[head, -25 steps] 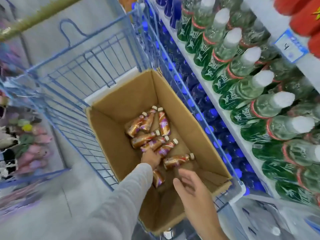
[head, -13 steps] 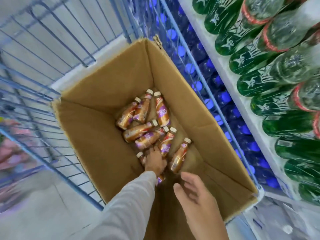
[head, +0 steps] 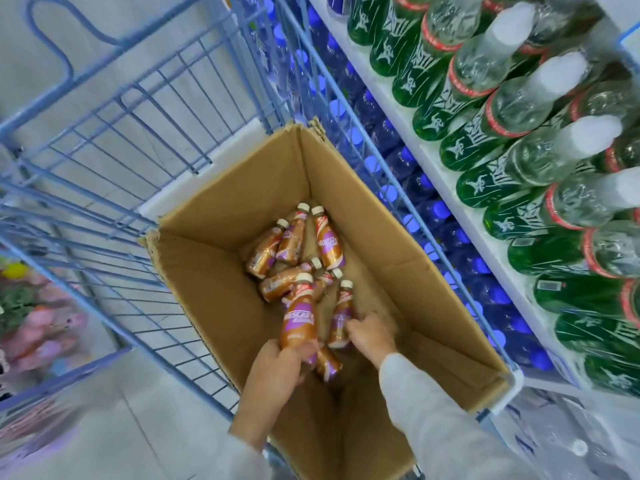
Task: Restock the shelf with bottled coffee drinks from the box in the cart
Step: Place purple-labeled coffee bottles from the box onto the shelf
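Shop aisle with a pale floor; a shelf [head: 457,206] packed with green bottles [head: 485,140] runs to the right of both grips, with blue-capped bottles [head: 391,194] on the level below. A blue wire cart [head: 138,95] carries an open cardboard box [head: 363,188]. The left grip [head: 273,370] is clenched round the base of a coffee bottle [head: 298,317], cap pointing away from the wrist, raised above the pile. The right grip [head: 372,336], just beside the left, has its fingers curled on a second bottle [head: 341,313] low in the box. The loose bottles [head: 294,244] lie heaped beyond both grips; another bottle [head: 327,363] lies between the two grips.
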